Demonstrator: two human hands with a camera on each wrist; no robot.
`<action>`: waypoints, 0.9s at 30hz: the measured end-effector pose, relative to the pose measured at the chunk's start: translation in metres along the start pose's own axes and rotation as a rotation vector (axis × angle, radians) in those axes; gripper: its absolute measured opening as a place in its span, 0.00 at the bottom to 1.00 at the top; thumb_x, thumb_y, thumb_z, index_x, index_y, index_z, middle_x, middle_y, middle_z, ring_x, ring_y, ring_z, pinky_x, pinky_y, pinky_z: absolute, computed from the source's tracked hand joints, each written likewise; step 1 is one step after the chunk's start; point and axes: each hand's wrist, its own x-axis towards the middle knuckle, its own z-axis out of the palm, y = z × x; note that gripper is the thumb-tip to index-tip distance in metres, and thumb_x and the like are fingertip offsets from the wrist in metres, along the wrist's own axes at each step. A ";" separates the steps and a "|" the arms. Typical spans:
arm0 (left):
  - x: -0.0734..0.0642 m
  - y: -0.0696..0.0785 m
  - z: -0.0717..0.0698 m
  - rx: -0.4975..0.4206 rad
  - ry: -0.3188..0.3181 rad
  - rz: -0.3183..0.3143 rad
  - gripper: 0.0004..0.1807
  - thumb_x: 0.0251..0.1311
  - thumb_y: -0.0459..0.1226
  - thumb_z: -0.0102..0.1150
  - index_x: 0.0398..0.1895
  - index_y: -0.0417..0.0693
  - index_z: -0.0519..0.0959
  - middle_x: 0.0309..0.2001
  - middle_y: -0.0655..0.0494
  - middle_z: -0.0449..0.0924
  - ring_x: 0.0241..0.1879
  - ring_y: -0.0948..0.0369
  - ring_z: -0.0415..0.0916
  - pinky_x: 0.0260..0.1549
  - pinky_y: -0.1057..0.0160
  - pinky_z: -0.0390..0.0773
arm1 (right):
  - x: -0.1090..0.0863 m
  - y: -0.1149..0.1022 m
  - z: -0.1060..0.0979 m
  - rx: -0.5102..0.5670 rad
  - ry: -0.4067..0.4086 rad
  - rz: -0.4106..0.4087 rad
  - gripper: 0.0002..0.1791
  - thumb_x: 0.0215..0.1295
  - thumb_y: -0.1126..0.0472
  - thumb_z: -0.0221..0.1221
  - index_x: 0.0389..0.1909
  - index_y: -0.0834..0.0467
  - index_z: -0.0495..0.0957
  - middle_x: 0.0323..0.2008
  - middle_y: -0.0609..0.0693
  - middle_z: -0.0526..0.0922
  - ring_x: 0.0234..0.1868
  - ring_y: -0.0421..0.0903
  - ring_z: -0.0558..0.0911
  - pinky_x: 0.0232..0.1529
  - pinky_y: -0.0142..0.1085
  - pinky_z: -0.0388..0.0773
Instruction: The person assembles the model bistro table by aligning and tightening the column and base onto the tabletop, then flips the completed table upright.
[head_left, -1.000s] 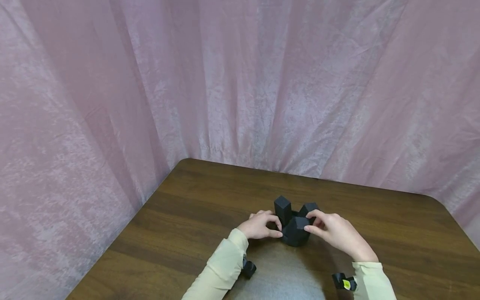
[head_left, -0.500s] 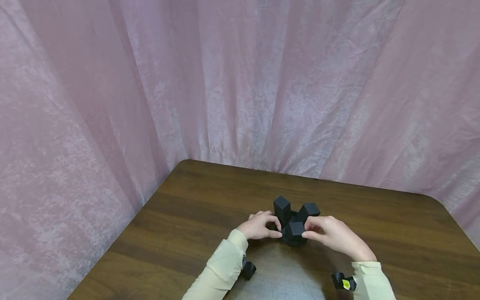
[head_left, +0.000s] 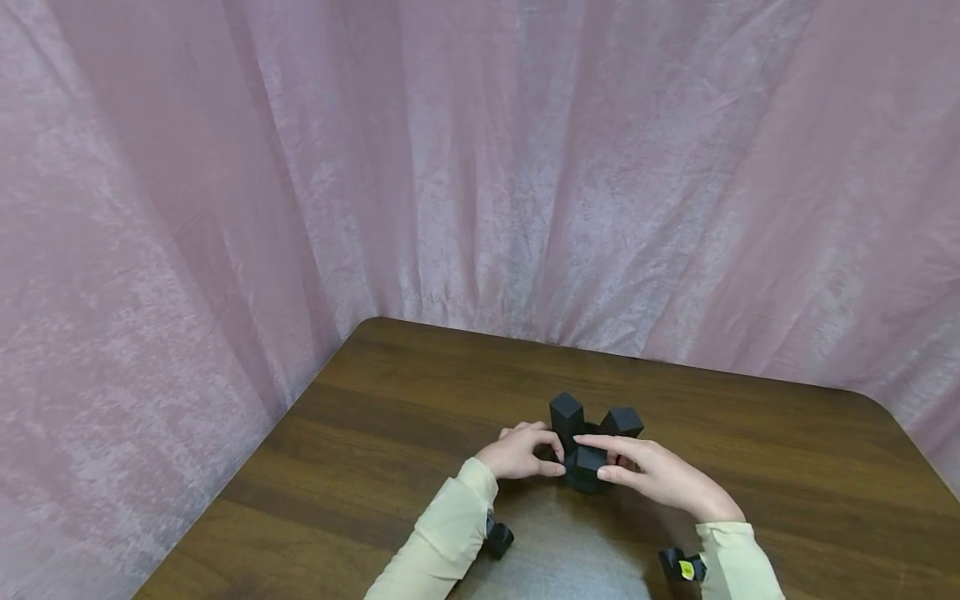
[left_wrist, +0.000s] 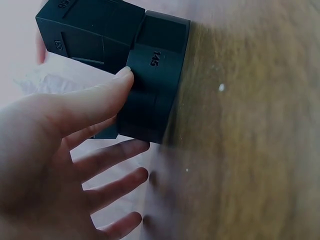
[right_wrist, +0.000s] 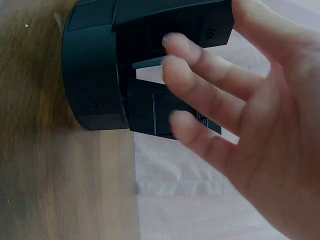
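A round black base (head_left: 581, 484) sits on the table with several black angular blocks standing up from its top. Raised numbers mark the base (left_wrist: 154, 95) and its blocks in the left wrist view. My left hand (head_left: 519, 451) holds the base at its left side, thumb on the near wall and index finger mostly hidden behind. My right hand (head_left: 663, 477) is at the near block (head_left: 591, 460), thumb at its right edge and index finger stretched across behind its top. The other right fingers hang beside the blocks. A tall block (head_left: 567, 417) rises at back left, another block (head_left: 624, 421) leans outward at back right.
The brown wooden table (head_left: 420, 392) has rounded far corners. Pink curtains (head_left: 480, 167) hang along its far and left sides. A small black camera (head_left: 498, 540) sits on the left wrist and another camera (head_left: 681, 567) on the right.
The near block, tilted higher a second ago, now sits lower in the base. My right hand has shifted left, its index finger going from a pinch to straight. The left hand stays put.
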 end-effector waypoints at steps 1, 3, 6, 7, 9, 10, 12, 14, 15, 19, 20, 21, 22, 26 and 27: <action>0.000 0.000 0.000 0.002 0.004 -0.001 0.07 0.49 0.51 0.61 0.28 0.64 0.76 0.44 0.64 0.74 0.45 0.62 0.67 0.45 0.54 0.60 | 0.000 0.000 0.000 0.021 -0.031 0.007 0.27 0.63 0.44 0.47 0.64 0.38 0.57 0.28 0.46 0.75 0.25 0.41 0.74 0.26 0.30 0.70; 0.000 0.001 -0.001 0.005 0.012 -0.003 0.08 0.48 0.51 0.62 0.28 0.64 0.76 0.43 0.65 0.74 0.44 0.62 0.67 0.45 0.54 0.60 | 0.002 0.000 -0.001 0.045 -0.074 0.028 0.26 0.64 0.43 0.45 0.64 0.38 0.56 0.27 0.49 0.76 0.24 0.43 0.74 0.25 0.31 0.70; 0.000 0.001 -0.001 0.010 0.022 -0.001 0.09 0.48 0.52 0.62 0.29 0.64 0.76 0.42 0.65 0.74 0.43 0.63 0.66 0.44 0.54 0.59 | 0.003 0.000 0.000 0.043 -0.093 0.054 0.27 0.64 0.42 0.44 0.64 0.38 0.55 0.26 0.48 0.75 0.22 0.41 0.73 0.23 0.32 0.69; 0.000 0.001 -0.001 0.012 0.024 0.002 0.09 0.47 0.52 0.62 0.29 0.63 0.76 0.43 0.65 0.74 0.43 0.63 0.66 0.44 0.55 0.59 | 0.003 0.000 0.001 0.033 -0.089 0.058 0.27 0.63 0.41 0.45 0.64 0.38 0.55 0.26 0.48 0.75 0.21 0.41 0.73 0.23 0.32 0.69; 0.000 0.001 0.000 0.015 0.024 0.010 0.09 0.48 0.52 0.62 0.29 0.63 0.76 0.44 0.65 0.74 0.43 0.63 0.67 0.44 0.55 0.59 | 0.004 0.001 0.001 0.014 -0.072 0.059 0.27 0.63 0.41 0.45 0.63 0.38 0.55 0.28 0.47 0.75 0.23 0.39 0.73 0.24 0.31 0.68; 0.000 0.001 0.000 0.015 0.023 0.012 0.09 0.48 0.52 0.62 0.29 0.63 0.76 0.44 0.65 0.74 0.44 0.63 0.66 0.44 0.56 0.59 | 0.004 0.002 0.002 0.014 -0.067 0.059 0.27 0.62 0.41 0.46 0.63 0.37 0.55 0.29 0.47 0.75 0.24 0.39 0.73 0.25 0.31 0.68; 0.000 0.000 0.000 0.016 0.018 0.017 0.09 0.48 0.52 0.61 0.30 0.64 0.76 0.45 0.65 0.74 0.44 0.63 0.67 0.44 0.55 0.59 | 0.004 0.003 0.002 0.028 -0.066 0.063 0.28 0.62 0.42 0.47 0.63 0.38 0.55 0.31 0.49 0.76 0.25 0.40 0.74 0.25 0.31 0.68; -0.001 0.000 0.000 0.010 0.008 0.017 0.09 0.49 0.52 0.61 0.30 0.64 0.75 0.45 0.65 0.74 0.45 0.62 0.66 0.45 0.54 0.59 | 0.002 0.004 0.001 0.046 -0.075 0.064 0.29 0.62 0.43 0.47 0.64 0.41 0.55 0.32 0.49 0.76 0.26 0.42 0.74 0.25 0.32 0.68; -0.001 -0.001 0.001 0.009 0.002 0.018 0.09 0.49 0.52 0.61 0.30 0.64 0.75 0.45 0.65 0.74 0.45 0.62 0.66 0.46 0.54 0.59 | 0.001 0.006 0.000 0.055 -0.083 0.066 0.29 0.62 0.43 0.47 0.64 0.42 0.56 0.31 0.49 0.75 0.26 0.42 0.75 0.25 0.32 0.68; -0.001 -0.002 0.002 0.000 -0.020 0.024 0.09 0.50 0.53 0.60 0.30 0.65 0.75 0.47 0.65 0.73 0.47 0.61 0.66 0.47 0.53 0.59 | -0.008 0.015 -0.002 0.084 -0.144 0.074 0.27 0.63 0.44 0.48 0.60 0.50 0.61 0.30 0.49 0.76 0.26 0.42 0.76 0.26 0.31 0.70; -0.002 -0.003 0.002 -0.001 -0.025 0.027 0.09 0.50 0.53 0.59 0.31 0.65 0.75 0.47 0.66 0.73 0.48 0.61 0.66 0.46 0.53 0.59 | -0.009 0.018 -0.002 0.094 -0.167 0.083 0.26 0.64 0.45 0.48 0.59 0.52 0.63 0.30 0.49 0.77 0.26 0.41 0.76 0.26 0.31 0.70; -0.002 -0.003 0.002 -0.001 -0.029 0.031 0.09 0.50 0.53 0.60 0.31 0.65 0.75 0.48 0.66 0.73 0.48 0.61 0.66 0.46 0.53 0.59 | -0.011 0.020 -0.002 0.099 -0.186 0.089 0.24 0.64 0.45 0.48 0.57 0.53 0.64 0.29 0.49 0.77 0.26 0.41 0.76 0.26 0.31 0.70; -0.002 -0.003 0.002 -0.003 -0.035 0.034 0.09 0.50 0.53 0.60 0.31 0.65 0.75 0.48 0.66 0.73 0.49 0.61 0.65 0.46 0.53 0.59 | -0.012 0.022 -0.002 0.103 -0.204 0.096 0.23 0.64 0.46 0.48 0.56 0.54 0.65 0.29 0.49 0.78 0.26 0.40 0.76 0.27 0.31 0.70; -0.002 -0.001 -0.001 0.010 -0.042 0.048 0.10 0.49 0.52 0.61 0.33 0.65 0.75 0.48 0.67 0.74 0.49 0.61 0.65 0.45 0.55 0.59 | -0.012 0.029 0.000 0.113 -0.227 0.113 0.20 0.64 0.48 0.49 0.51 0.55 0.68 0.29 0.48 0.78 0.27 0.40 0.76 0.27 0.32 0.70; -0.002 -0.001 -0.002 0.016 -0.040 0.050 0.10 0.49 0.52 0.61 0.33 0.65 0.74 0.49 0.67 0.74 0.49 0.61 0.65 0.45 0.56 0.59 | -0.012 0.030 0.001 0.104 -0.220 0.111 0.19 0.64 0.48 0.50 0.50 0.54 0.68 0.29 0.48 0.78 0.27 0.39 0.75 0.27 0.31 0.69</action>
